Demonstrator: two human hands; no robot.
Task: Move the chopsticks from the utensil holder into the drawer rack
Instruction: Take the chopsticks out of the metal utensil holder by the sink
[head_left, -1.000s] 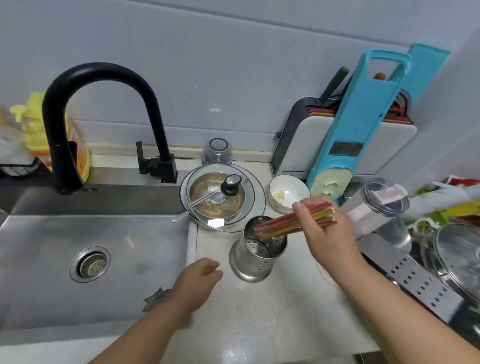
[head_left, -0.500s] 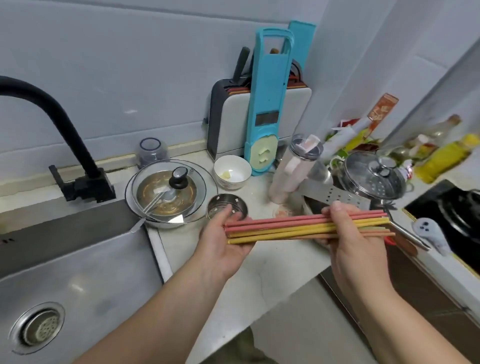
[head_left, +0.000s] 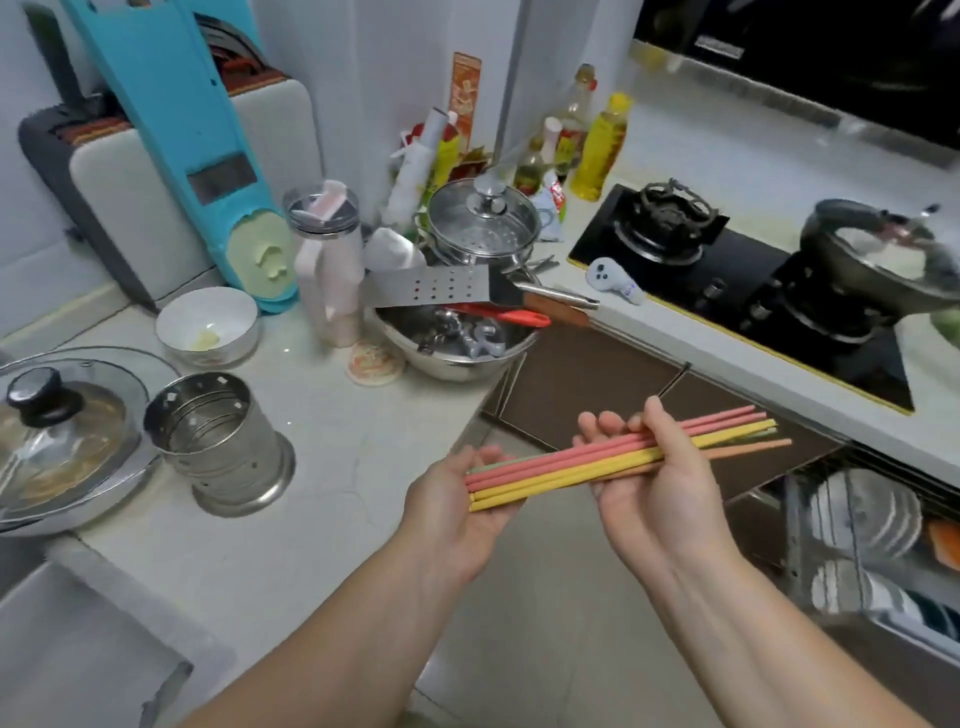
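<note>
A bundle of pink, yellow, green and orange chopsticks (head_left: 582, 457) lies level in front of me, off the counter's edge. My right hand (head_left: 654, 483) grips its middle, thumb on top. My left hand (head_left: 457, 499) cups the left ends with fingers curled under them. The round steel utensil holder (head_left: 218, 441) stands on the counter at left with nothing sticking out of it. The pulled-out drawer rack (head_left: 862, 530) at lower right holds plates and bowls on wire dividers.
A lidded pan (head_left: 62, 436) sits left of the holder, a white bowl (head_left: 208, 325) behind it. A steel bowl (head_left: 457, 348) of utensils, a perforated spatula and a lidded pot (head_left: 483, 223) crowd the counter corner. The gas hob (head_left: 737, 280) carries a wok (head_left: 883, 254) at right.
The chopsticks came out of the holder and moved right, past the counter edge. My left hand joined the bundle's left end. My view swung right, bringing the hob and drawer rack into sight.
</note>
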